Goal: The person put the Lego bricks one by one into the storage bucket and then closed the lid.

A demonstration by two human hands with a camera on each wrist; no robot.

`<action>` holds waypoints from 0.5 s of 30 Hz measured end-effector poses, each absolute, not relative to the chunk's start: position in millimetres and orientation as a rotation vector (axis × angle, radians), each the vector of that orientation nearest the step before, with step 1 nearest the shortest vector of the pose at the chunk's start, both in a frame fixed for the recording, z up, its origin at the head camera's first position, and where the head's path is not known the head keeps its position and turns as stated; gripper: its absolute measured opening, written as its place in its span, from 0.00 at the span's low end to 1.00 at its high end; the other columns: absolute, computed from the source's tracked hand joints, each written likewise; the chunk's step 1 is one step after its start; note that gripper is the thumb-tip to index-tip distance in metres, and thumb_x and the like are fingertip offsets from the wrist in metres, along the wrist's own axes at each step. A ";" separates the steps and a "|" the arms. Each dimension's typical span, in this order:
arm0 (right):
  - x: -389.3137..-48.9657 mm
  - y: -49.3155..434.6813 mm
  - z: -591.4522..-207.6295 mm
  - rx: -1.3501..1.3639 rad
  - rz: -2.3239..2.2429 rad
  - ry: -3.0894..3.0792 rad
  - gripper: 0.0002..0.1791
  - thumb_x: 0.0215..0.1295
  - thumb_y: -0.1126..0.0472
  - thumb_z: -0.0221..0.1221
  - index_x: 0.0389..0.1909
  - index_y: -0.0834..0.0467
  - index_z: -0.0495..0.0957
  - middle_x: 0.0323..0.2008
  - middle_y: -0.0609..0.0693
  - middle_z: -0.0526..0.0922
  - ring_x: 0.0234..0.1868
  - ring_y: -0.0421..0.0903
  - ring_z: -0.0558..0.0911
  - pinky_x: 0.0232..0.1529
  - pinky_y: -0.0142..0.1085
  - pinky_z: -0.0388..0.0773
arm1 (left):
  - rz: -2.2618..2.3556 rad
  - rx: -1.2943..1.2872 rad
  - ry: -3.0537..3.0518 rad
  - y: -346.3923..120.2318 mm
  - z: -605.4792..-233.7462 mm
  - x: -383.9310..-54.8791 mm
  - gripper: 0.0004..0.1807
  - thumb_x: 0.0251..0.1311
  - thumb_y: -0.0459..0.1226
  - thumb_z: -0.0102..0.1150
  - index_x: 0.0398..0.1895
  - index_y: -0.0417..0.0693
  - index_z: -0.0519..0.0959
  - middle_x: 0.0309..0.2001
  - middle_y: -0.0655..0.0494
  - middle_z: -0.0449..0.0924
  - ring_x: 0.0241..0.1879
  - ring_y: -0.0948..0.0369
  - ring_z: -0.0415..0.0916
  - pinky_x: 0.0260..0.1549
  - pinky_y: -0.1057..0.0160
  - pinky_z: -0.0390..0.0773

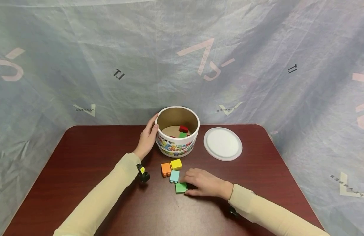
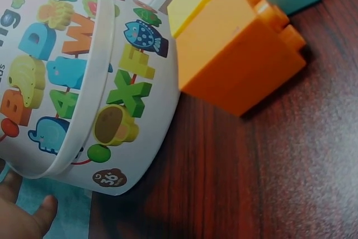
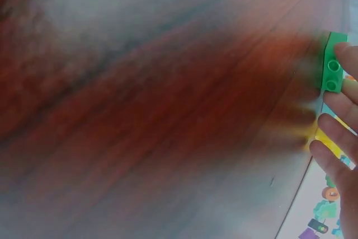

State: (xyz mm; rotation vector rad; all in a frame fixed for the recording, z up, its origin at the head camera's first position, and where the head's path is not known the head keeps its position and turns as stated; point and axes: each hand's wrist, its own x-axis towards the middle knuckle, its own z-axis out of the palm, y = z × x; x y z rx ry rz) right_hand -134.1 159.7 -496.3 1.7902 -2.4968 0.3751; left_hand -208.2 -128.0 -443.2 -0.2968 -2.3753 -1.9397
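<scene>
My left hand (image 1: 147,137) rests against the left side of a round white tub (image 1: 176,149) printed with colourful letters and animals, its fingers up by the rim. Inside the tub lie a red block (image 1: 183,128) and a green one, partly hidden by the front wall. My right hand (image 1: 206,183) has thumb and index finger at the right end of a green toy block (image 1: 180,188), which sits between them in the right wrist view. Just beyond it, a light blue block (image 1: 174,176), an orange block (image 1: 165,169) and a yellow block (image 1: 176,164) lie close together.
A round white lid (image 1: 223,144) lies on the dark red-brown table (image 1: 96,157), right of the tub. Grey printed cloth (image 1: 170,65) hangs behind the table and along its sides.
</scene>
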 end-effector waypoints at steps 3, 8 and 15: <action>-134.5 162.6 -495.2 1.793 0.390 -2.502 0.18 0.68 0.50 0.69 0.55 0.52 0.82 0.46 0.42 0.82 0.47 0.38 0.78 0.51 0.32 0.78 | -1.920 -0.309 -2.396 -127.7 -441.4 -210.2 0.30 0.85 0.44 0.39 0.85 0.59 0.52 0.83 0.51 0.51 0.80 0.48 0.54 0.75 0.40 0.58; -136.5 165.8 -492.1 1.801 0.398 -2.491 0.18 0.69 0.51 0.69 0.55 0.52 0.82 0.46 0.42 0.82 0.47 0.38 0.78 0.51 0.32 0.78 | -1.864 -0.316 -2.432 -130.6 -438.2 -213.6 0.30 0.85 0.44 0.40 0.85 0.59 0.53 0.83 0.49 0.52 0.80 0.47 0.53 0.75 0.38 0.58; -139.0 169.5 -484.2 1.781 0.382 -2.467 0.19 0.68 0.50 0.70 0.55 0.53 0.83 0.46 0.43 0.82 0.48 0.39 0.79 0.52 0.33 0.79 | -1.839 -0.289 -2.456 -133.1 -442.1 -213.7 0.30 0.85 0.42 0.40 0.85 0.55 0.53 0.83 0.48 0.51 0.80 0.46 0.52 0.75 0.39 0.60</action>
